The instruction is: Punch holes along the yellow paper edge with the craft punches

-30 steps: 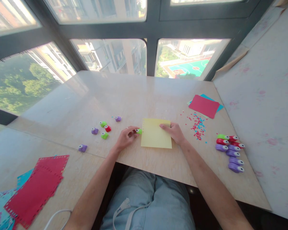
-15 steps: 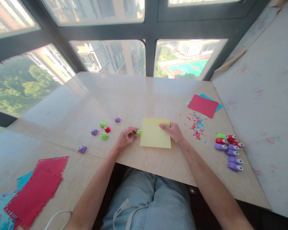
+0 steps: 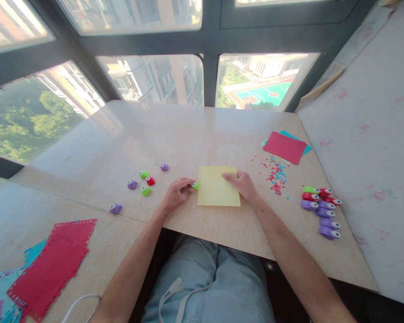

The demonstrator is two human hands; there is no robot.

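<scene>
A pale yellow sheet of paper (image 3: 218, 188) lies in front of me, with small holes along the upper part of its left edge. My right hand (image 3: 244, 184) pinches its right edge, thumb on top and fingers underneath. At the left edge, my left hand (image 3: 179, 194) is closed on a small green craft punch (image 3: 195, 185) with a white button. The punch touches the paper's edge. To the left of that hand stand several more punches: a red one (image 3: 150, 181), green ones (image 3: 146, 191) and purple ones (image 3: 132, 184).
Red and blue paper dots (image 3: 276, 176) are scattered on the right. Behind them lies a stack of red and blue sheets (image 3: 284, 147). More punches (image 3: 329, 224) stand by the wall. Punched red sheets (image 3: 49, 278) and a white cable (image 3: 82, 303) are at lower left. Windows border the table (image 3: 188, 134).
The yellow sheet has shifted very slightly at its left edge. Both hands keep their holds on the punch and the sheet, and the view has tilted a little.
</scene>
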